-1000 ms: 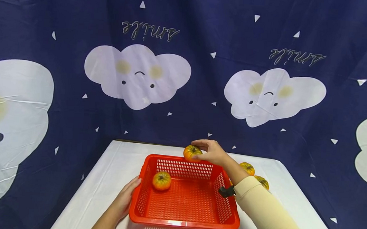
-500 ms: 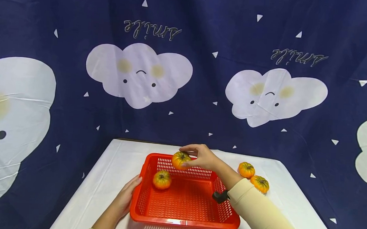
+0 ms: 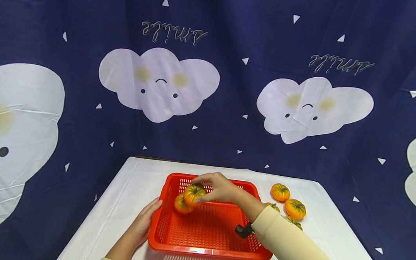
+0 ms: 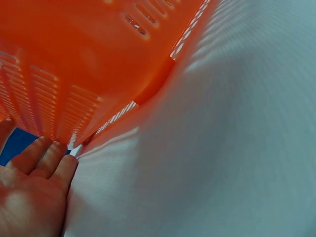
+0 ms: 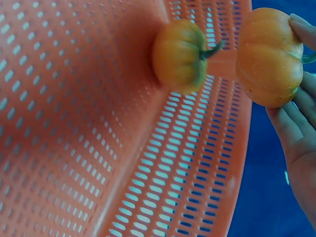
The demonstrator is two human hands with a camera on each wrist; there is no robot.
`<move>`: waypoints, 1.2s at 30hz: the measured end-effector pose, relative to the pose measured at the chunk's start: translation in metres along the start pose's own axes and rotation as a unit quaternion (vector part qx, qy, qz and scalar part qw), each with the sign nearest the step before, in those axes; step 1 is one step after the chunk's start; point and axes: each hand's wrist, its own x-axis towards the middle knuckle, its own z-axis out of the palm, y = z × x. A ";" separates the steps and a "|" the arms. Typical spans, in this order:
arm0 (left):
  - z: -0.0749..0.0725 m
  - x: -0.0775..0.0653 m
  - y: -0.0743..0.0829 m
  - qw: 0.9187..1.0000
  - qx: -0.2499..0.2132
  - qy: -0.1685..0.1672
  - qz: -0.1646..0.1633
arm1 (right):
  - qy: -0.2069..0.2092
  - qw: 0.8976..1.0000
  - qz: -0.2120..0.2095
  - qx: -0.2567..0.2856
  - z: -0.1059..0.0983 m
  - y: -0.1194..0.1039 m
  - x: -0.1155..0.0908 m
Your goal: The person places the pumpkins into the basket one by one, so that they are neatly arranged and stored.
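The right hand holds a pumpkin over the far left part of the red basket, thumb on the near side and fingers on the far side. The fruit is orange with green about the stem. A second pumpkin rests inside the basket by the left wall. From the head it is partly covered by the held one, but the right wrist view shows a gap between the two.

The left hand is at the basket's left side, a fingertip at the rim. In the left wrist view its fingers are fairly straight and reach the outer wall, thumb spread to one side.

On the white table, right of the basket, more pumpkins lie close together: a far pumpkin, a right pumpkin just nearer, and two partly hidden by the right arm, a middle pumpkin and a near pumpkin. A black piece sits at the right wrist, by the cream sleeve. Beyond the table hangs a dark blue cloth with white clouds and upside-down "smile" lettering.
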 end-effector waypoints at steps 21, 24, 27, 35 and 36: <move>0.002 0.000 0.001 1.000 0.002 0.016 -0.003 | -0.050 0.998 -0.033 0.018 0.032 -0.004 0.008; 0.002 0.000 0.002 1.000 0.005 0.014 -0.001 | -0.058 0.998 -0.026 0.026 0.037 -0.005 0.008; 0.002 0.000 0.002 1.000 0.004 0.019 -0.006 | -0.069 0.997 -0.018 0.028 0.042 -0.005 0.007; 0.002 0.001 0.003 1.000 0.000 0.015 -0.011 | -0.097 0.995 -0.024 0.031 0.055 -0.005 0.006; 0.002 0.001 0.003 1.000 0.000 0.011 -0.009 | -0.100 0.994 -0.023 0.023 0.056 -0.005 0.006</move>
